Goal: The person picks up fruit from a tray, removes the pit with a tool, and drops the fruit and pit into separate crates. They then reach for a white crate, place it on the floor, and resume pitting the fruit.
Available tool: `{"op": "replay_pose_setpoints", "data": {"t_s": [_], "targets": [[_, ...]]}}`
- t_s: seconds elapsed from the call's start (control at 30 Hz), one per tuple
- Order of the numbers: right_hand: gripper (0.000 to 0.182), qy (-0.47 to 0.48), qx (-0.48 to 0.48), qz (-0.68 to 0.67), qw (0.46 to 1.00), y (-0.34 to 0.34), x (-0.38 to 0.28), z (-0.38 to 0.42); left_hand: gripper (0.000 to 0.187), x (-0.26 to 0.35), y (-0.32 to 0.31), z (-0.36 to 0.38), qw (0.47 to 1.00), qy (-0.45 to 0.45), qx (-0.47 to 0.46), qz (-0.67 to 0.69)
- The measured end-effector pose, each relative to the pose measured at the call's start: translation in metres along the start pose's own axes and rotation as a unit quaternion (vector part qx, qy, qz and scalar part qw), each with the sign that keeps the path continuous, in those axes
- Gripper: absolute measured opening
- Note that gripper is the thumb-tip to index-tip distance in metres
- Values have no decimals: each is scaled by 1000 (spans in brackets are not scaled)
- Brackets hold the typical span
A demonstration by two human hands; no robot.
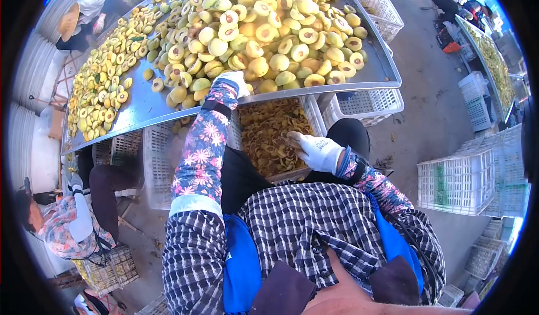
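Note:
My left hand (231, 83), in a white glove, is at the table's near edge, touching the front of a large pile of halved yellow-green fruit (264, 40). Its fingers are mostly hidden, so their grip cannot be seen. Lower and to the right, my right hand (319, 153) is above a crate of brownish fruit pieces (272, 132). Its white glove has brown-stained fingertips that are pressed together; anything between them is too small to make out. The metal table (147, 99) slopes across the view above both hands.
More halved fruit (104, 90) lies on the table's left side. A white crate (160, 163) stands below the table, another (365, 104) at its right corner. Stacked crates (457, 183) stand at right. A seated person (70, 225) is at left; others are farther back.

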State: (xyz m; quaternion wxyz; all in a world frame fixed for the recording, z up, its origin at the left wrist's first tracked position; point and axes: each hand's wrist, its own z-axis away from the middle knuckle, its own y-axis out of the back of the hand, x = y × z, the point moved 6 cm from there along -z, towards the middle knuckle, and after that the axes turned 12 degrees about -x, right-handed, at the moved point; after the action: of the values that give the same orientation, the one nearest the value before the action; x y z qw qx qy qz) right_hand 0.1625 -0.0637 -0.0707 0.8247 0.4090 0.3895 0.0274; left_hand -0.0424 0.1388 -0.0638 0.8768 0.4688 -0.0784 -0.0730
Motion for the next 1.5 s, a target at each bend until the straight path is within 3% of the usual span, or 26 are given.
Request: {"op": "replay_pose_setpoints", "data": {"t_s": [0.07,0.13,0.17,0.2,0.23,0.27,0.3,0.37,0.4,0.47,0.53,0.6,0.63,0.77,0.87,0.93,1.03,1.2,1.27,1.3,1.33,1.4,1.43,1.47,1.5], "targets": [[46,-3,22,-34,999,9,-5,6,61,-7,2,1,997,1,62,55],[43,35,81,-52,995,19,-8,9,60,-20,-3,9,948,-37,118,293],[42,33,108,-83,990,27,-8,10,54,-21,-4,14,898,-69,154,406],[40,31,134,-115,984,35,-8,10,41,-19,-12,13,795,-141,173,564],[38,42,162,-177,970,41,-8,7,36,-6,-15,30,675,-201,135,697],[38,91,213,-173,957,51,-13,7,33,8,-18,47,528,-252,90,806],[39,139,276,-137,941,63,-22,7,33,20,-19,59,529,-251,88,806],[40,186,352,-62,915,78,-36,6,35,43,-15,80,364,-323,94,868],[40,186,352,-61,915,81,-41,3,35,53,-14,89,363,-324,94,868],[39,129,369,-55,919,85,-46,-2,39,74,-9,104,302,-379,47,873],[40,128,392,-31,910,87,-52,-3,44,84,-14,107,288,-372,26,882],[43,87,394,5,915,84,-52,-3,40,88,-16,110,309,-346,63,884],[43,95,422,49,900,84,-56,1,40,88,-16,109,336,-331,82,878],[45,133,441,103,882,77,-51,4,38,91,-17,110,320,-321,20,891],[46,165,415,177,877,73,-52,2,35,89,-19,110,326,-288,71,898],[48,120,341,142,922,75,-53,-1,34,91,-22,113,354,-248,65,900],[51,146,346,28,926,67,-60,2,34,94,-23,117,358,-235,103,898],[49,191,360,19,913,62,-58,1,36,91,-25,121,350,-217,155,898],[45,146,267,-14,952,64,-48,-9,34,86,-25,115,445,-237,115,856],[40,114,208,-35,971,63,-43,-12,30,86,-24,115,461,-227,85,854],[40,112,207,-34,971,63,-43,-11,30,86,-24,113,459,-226,85,855],[49,56,132,-183,973,55,-36,-19,28,86,-23,110,469,-223,89,850],[42,85,64,-403,909,43,-37,-21,27,90,-26,104,400,-244,62,881],[35,107,-5,-601,792,30,-43,-23,27,92,-28,102,396,-245,63,883],[32,112,-5,-613,782,31,-45,-23,25,94,-25,104,377,-243,84,890]]}}
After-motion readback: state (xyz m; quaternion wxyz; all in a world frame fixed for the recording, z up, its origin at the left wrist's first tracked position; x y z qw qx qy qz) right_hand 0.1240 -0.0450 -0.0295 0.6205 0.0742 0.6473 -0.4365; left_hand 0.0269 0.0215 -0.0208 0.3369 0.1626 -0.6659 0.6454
